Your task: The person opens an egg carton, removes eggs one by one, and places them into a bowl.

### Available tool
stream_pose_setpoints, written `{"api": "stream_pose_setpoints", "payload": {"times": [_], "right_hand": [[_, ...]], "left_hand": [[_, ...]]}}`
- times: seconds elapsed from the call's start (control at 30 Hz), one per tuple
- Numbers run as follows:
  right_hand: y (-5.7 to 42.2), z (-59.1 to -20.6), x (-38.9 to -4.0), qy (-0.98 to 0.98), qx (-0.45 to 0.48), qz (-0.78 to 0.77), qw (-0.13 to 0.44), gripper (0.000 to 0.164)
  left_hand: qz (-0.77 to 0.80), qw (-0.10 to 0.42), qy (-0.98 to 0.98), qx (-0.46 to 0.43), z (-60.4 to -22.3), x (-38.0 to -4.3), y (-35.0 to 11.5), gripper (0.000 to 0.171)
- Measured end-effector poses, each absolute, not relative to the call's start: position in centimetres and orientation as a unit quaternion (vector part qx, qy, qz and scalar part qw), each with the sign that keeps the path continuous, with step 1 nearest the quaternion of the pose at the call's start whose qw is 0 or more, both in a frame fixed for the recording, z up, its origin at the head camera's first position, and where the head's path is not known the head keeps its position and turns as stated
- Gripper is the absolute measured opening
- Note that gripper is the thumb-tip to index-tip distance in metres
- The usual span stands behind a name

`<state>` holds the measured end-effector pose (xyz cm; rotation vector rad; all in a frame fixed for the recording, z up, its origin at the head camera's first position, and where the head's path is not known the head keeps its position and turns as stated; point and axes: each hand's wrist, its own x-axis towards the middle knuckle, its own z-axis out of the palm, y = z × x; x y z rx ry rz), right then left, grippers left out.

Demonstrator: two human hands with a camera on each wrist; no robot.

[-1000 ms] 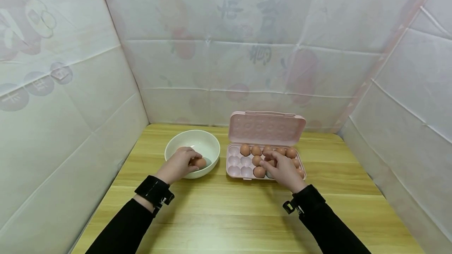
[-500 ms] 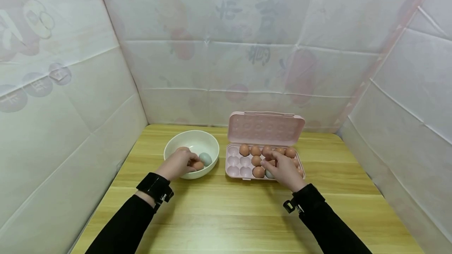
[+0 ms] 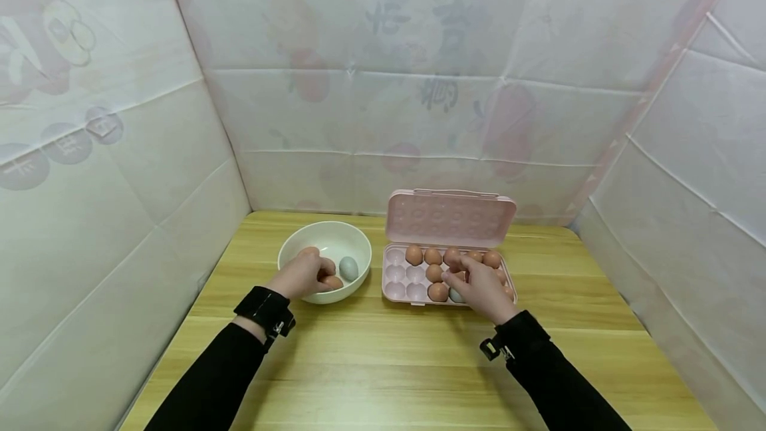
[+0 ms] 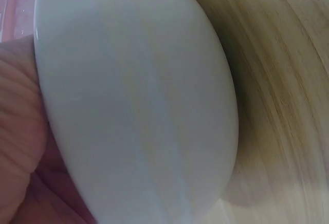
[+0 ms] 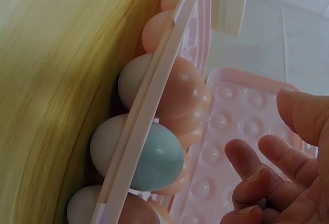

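Observation:
A cream bowl stands left of the pink egg carton. My left hand reaches over the bowl's near rim, its fingers and thumb around a brown egg low inside. A pale blue-green egg lies to the right of it, and another brown egg peeks out behind the hand. The bowl's outer wall hides the fingertips in the left wrist view. My right hand hovers over the carton with thumb and fingers apart, holding nothing; a blue-green egg sits in the front row nearby.
Brown eggs fill much of the carton's middle and right, while its left cups hold none. The carton's lid stands raised at the back. Printed cloth walls enclose the wooden table at the back and sides.
My left hand has shifted slightly left and down in the bowl with the brown egg, uncovering more of the blue-green egg. The right hand has hardly moved.

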<state>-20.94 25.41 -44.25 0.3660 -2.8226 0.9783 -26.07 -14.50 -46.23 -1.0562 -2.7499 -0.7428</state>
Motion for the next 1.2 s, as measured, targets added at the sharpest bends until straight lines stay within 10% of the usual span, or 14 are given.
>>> {"api": "stream_pose_setpoints", "payload": {"times": [0.33,0.73,1.07,1.2], "right_hand": [[25.3,-43.9,-22.0,-0.938,0.147,0.304,0.079,0.029],[23.3,-43.1,-25.0,-0.960,0.129,0.247,-0.014,0.043],[19.9,-43.9,-27.6,-0.982,0.157,0.104,0.030,0.043],[19.8,-44.2,-27.2,-0.959,0.220,0.120,0.133,0.013]], "left_hand": [[-0.267,0.011,-0.931,-0.248,-45.7,-25.7,-14.2,0.028],[-0.298,0.205,-0.899,-0.249,-45.1,-20.2,-9.6,0.017],[-0.367,0.175,-0.865,-0.293,-47.1,-17.2,-7.0,0.017],[-0.366,0.159,-0.867,-0.298,-47.7,-16.6,-6.2,0.016]]}}
